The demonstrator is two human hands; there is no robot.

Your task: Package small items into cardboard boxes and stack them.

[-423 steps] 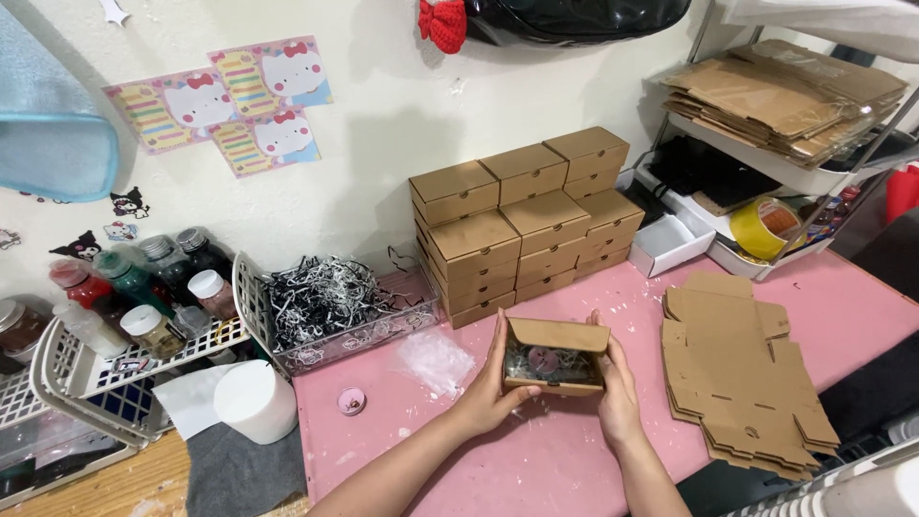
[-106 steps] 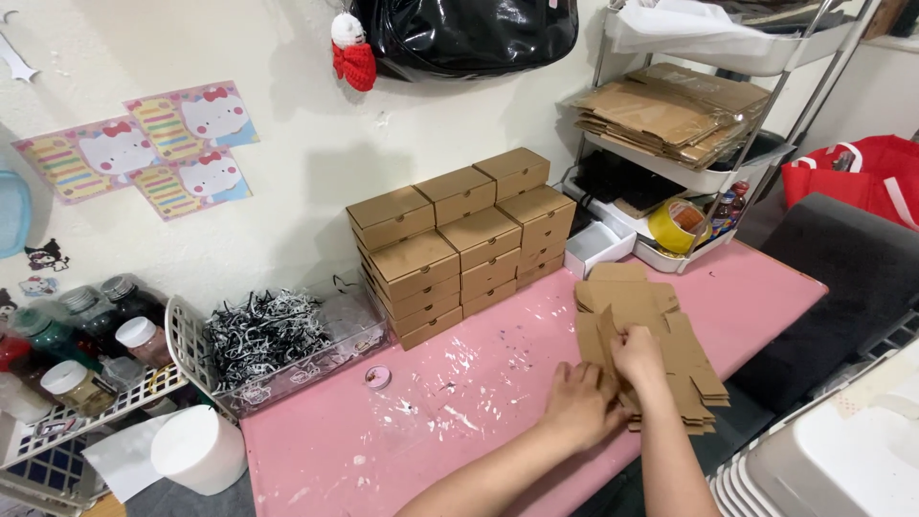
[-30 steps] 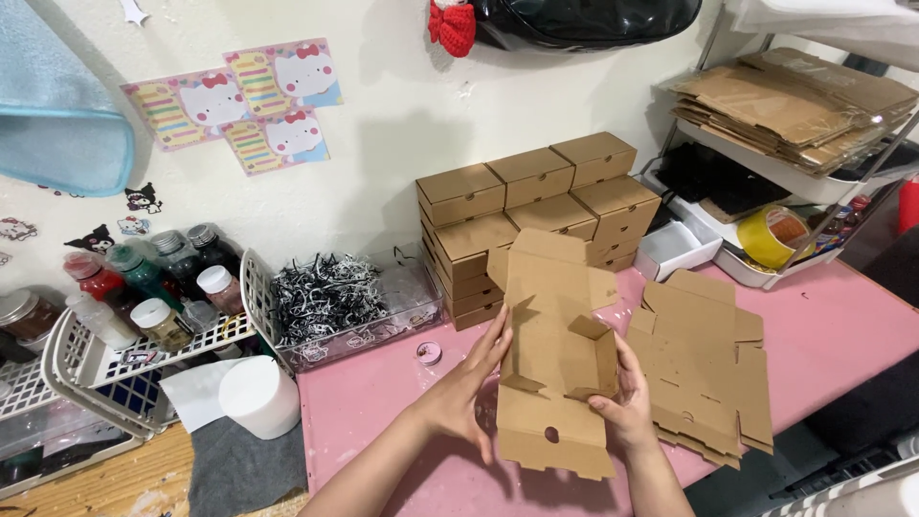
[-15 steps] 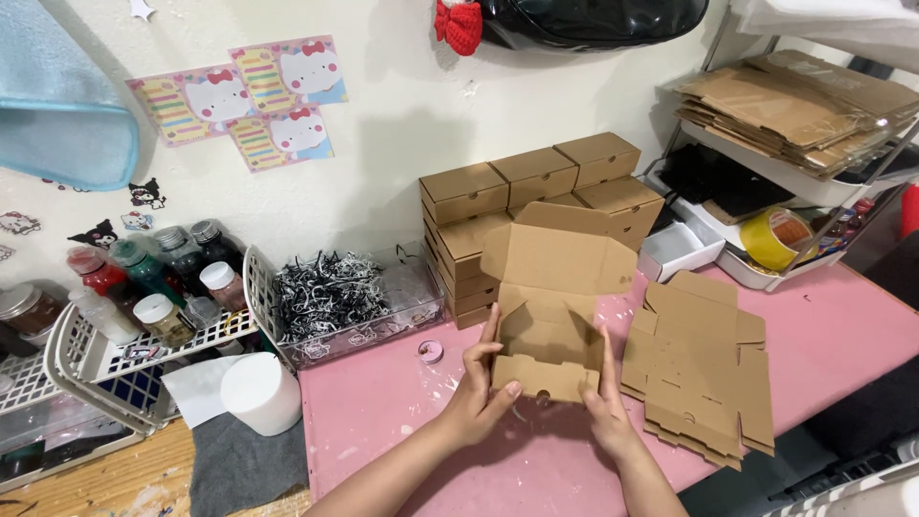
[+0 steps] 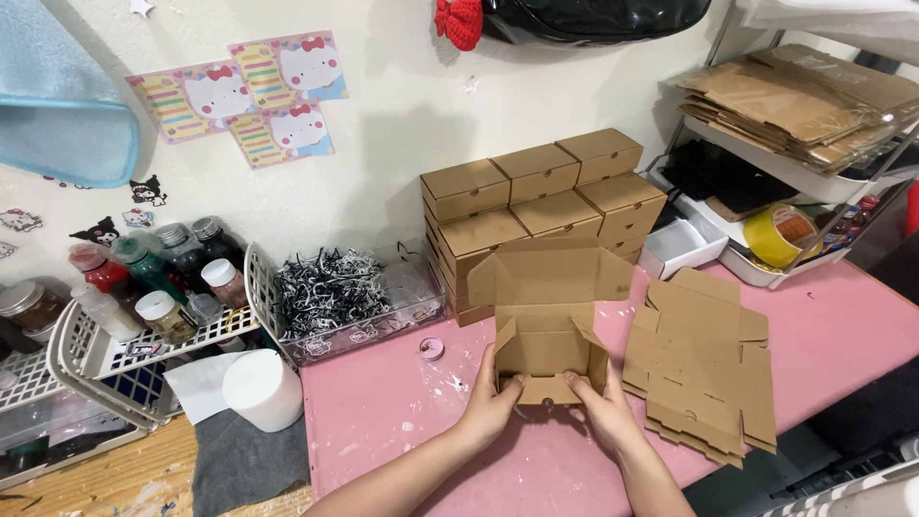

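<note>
A brown cardboard box (image 5: pixel 546 321) stands half folded on the pink table (image 5: pixel 383 421), its lid flap raised toward the wall. My left hand (image 5: pixel 490 407) grips its front left corner. My right hand (image 5: pixel 598 407) grips its front right corner, thumb on the front wall. Just right of it lies a stack of flat box blanks (image 5: pixel 704 359). Behind it rises a pile of finished closed boxes (image 5: pixel 541 196) against the wall.
A clear tray of black-and-white shredded paper (image 5: pixel 335 292) sits at the left. A white wire basket of jars (image 5: pixel 124 325) and a white roll (image 5: pixel 260 391) stand further left. A shelf rack with more flat cardboard (image 5: pixel 804 96) and yellow tape (image 5: pixel 777 235) is at right.
The flat blank I held up a second ago has been folded into a box shape and lowered onto the table. Both hands moved down to its front corners.
</note>
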